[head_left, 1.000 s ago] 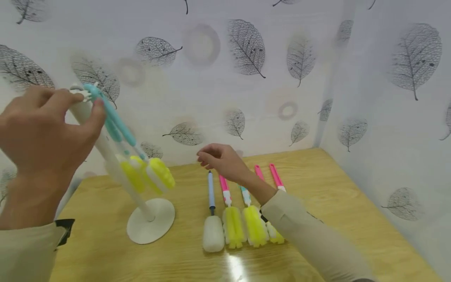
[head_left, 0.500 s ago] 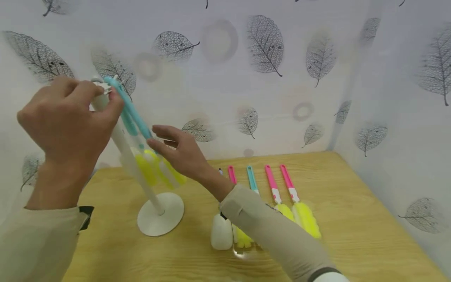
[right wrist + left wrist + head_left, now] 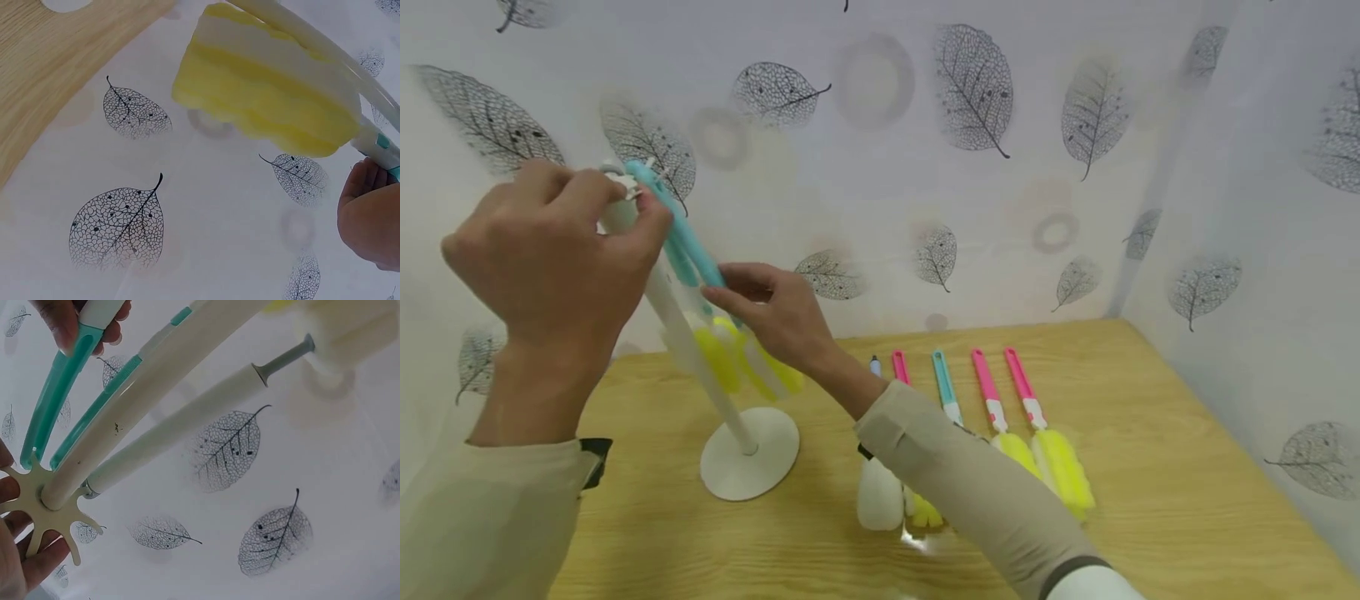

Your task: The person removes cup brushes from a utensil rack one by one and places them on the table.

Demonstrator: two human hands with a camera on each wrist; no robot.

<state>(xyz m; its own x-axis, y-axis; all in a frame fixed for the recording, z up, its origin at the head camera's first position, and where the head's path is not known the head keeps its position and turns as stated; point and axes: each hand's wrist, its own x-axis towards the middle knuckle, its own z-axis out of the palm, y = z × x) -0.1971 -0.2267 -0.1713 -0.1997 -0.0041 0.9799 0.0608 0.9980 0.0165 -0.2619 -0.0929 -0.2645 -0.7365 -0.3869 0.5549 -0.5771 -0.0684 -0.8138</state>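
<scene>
My left hand (image 3: 550,233) grips the hooked top of a white stand, its fingers at the star-shaped hook crown (image 3: 47,515) in the left wrist view. From the hooks hang bottle brushes: one teal-handled sponge brush (image 3: 681,221), a second teal one (image 3: 94,412) behind the pole, and one with a pale handle (image 3: 175,431). My right hand (image 3: 782,317) pinches the lower handle of the front teal brush between thumb and fingers. That brush's yellow-and-white sponge head (image 3: 262,87) fills the upper part of the right wrist view.
The stand's round white base (image 3: 730,471) rests on the wooden table (image 3: 647,533). Several brushes lie in a row to its right, among them a pink-handled brush (image 3: 985,379), a teal-handled brush (image 3: 943,383) and a white-sponge brush (image 3: 880,500). My right sleeve covers part of the row.
My right hand has moved left from above the row of brushes to the hanging teal brush, and its fingers have closed on the handle. My left hand keeps its grip on the stand's top.
</scene>
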